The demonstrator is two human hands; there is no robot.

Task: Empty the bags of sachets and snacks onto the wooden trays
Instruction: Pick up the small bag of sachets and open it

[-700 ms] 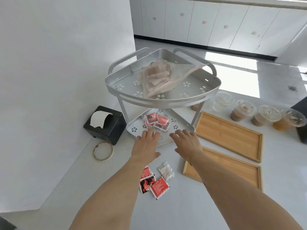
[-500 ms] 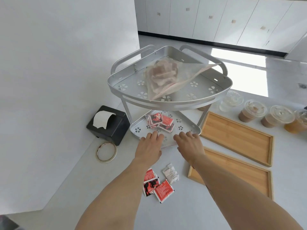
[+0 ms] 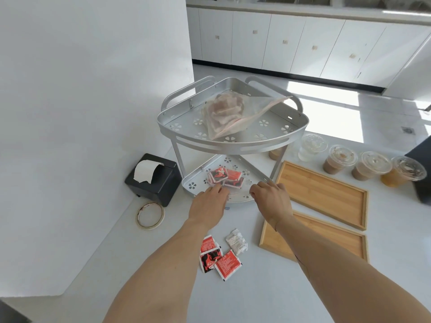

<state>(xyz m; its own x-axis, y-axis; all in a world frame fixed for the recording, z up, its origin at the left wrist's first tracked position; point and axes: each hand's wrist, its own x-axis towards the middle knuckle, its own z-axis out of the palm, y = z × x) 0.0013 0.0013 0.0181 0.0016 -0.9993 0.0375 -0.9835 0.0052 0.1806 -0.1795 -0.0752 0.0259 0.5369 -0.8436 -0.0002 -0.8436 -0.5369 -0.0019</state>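
A silver two-tier corner rack [image 3: 233,145] stands on the white counter. On its top shelf lies a clear zip bag of pale snacks [image 3: 228,113]. A clear bag of red sachets [image 3: 224,177] rests on the lower shelf. My left hand [image 3: 207,206] and my right hand [image 3: 272,201] are at the lower shelf's front rim, fingers curled onto the near edge of the sachet bag. Two wooden trays lie to the right, a far one [image 3: 321,192] and a near one [image 3: 326,238], both bare. My right forearm crosses the near tray's left end.
Several loose sachets [image 3: 219,257] lie on the counter under my arms. A black tissue box [image 3: 154,180] and a tape ring [image 3: 150,215] sit left of the rack. Lidded drink cups [image 3: 370,166] line up behind the trays. A white wall stands to the left.
Both hands have reached forward to the lower shelf, and their fingers have gone from stretched out to curled on the bag's edge. The view has tilted up a little.
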